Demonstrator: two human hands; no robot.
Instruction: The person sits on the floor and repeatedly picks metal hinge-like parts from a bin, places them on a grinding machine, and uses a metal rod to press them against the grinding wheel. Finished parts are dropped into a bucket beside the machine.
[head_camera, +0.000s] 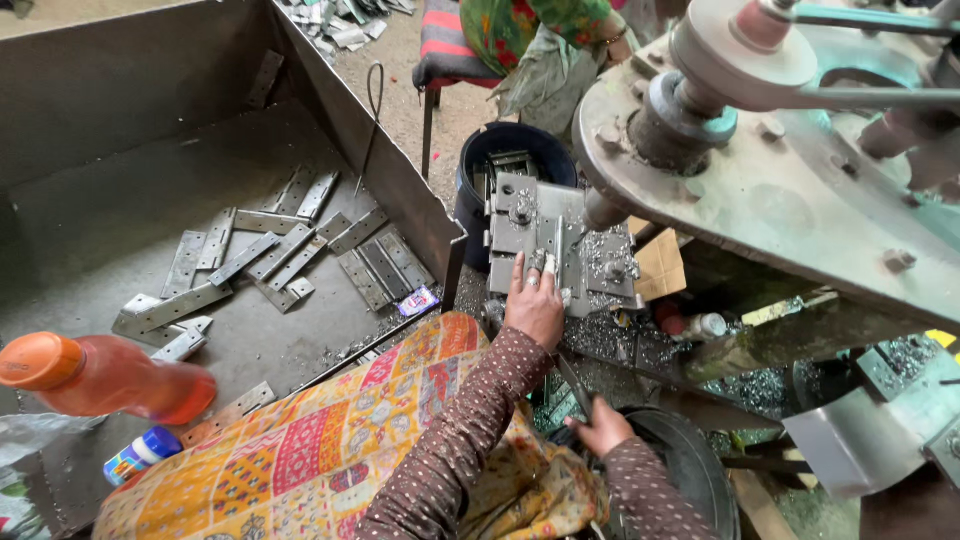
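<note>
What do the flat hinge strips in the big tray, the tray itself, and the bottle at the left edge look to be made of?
Hinge strips: bare sheet metal, probably steel; grey with a dull sheen and punched holes.
Tray: heavier sheet metal, matt dark grey, scuffed, thin upright walls.
Bottle: likely plastic; translucent orange body, opaque orange cap.

Your right hand (600, 428) hides most of the thin metal strip (574, 384) in its grip; beside it, the black tub (690, 460) runs off the bottom edge.
</note>
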